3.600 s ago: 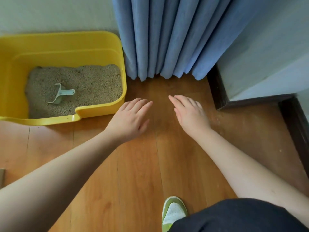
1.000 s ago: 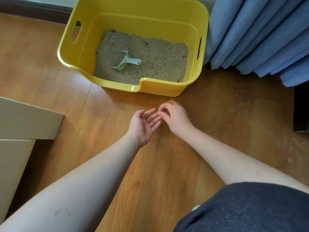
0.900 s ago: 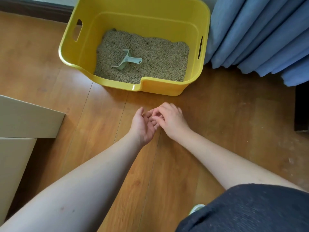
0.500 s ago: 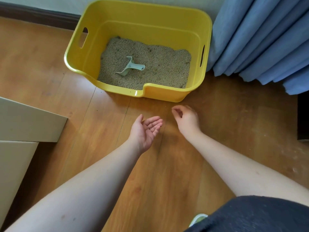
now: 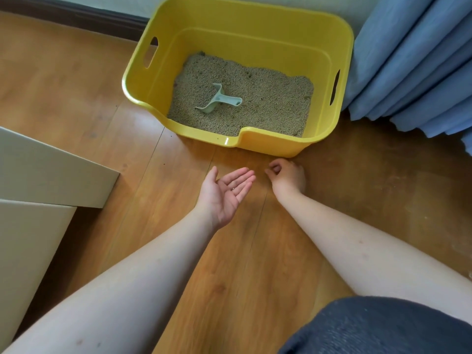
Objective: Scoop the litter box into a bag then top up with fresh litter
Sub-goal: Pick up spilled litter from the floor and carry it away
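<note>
A yellow litter box [image 5: 258,15] stands on the wooden floor, holding grey-brown litter [image 5: 268,100]. A pale green scoop [image 5: 217,99] lies half sunk in the litter at the left. My left hand [image 5: 224,192] is held palm up and flat just in front of the box, with a tiny speck on the fingers. My right hand [image 5: 287,177] rests on the floor beside it, close to the box's front wall, its fingertips pinched together; I cannot tell whether they hold a grain.
Open cardboard box flaps [image 5: 46,172] lie at the left. Blue curtains [image 5: 413,60] hang to the floor right of the litter box. A dark baseboard [image 5: 76,14] runs along the wall behind. My dark clothing [image 5: 383,328] fills the lower right corner.
My hands were together in front of the box, then parted. My right hand moved right to the floor with pinched fingers; my left palm stays upturned and flattened.
</note>
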